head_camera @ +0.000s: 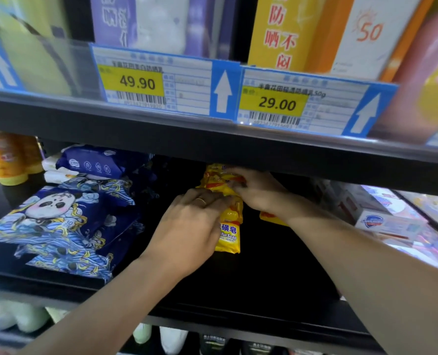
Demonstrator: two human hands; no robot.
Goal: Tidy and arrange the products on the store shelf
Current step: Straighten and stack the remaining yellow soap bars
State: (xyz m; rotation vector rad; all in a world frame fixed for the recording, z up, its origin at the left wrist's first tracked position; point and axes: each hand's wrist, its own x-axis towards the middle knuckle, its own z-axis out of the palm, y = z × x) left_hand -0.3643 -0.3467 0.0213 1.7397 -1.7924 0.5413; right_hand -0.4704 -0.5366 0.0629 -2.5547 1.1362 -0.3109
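Observation:
Yellow sulfur soap packets (229,234) stand in a row running back into the middle of a black shelf (238,290). My left hand (189,229) grips the near packets from the left side, fingers curled over their top. My right hand (253,190) reaches further back and pinches the top of a rear yellow packet (214,178). Another yellow packet (270,217) peeks out from under my right wrist. The packets' back ends are hidden under the upper shelf.
Blue panda-print wipe packs (56,221) fill the shelf's left, with orange bottles (5,157) behind. White soap boxes (381,219) lie at the right. The upper shelf edge (212,134) with price tags (156,83) hangs low overhead. Bottles stand on the shelf below.

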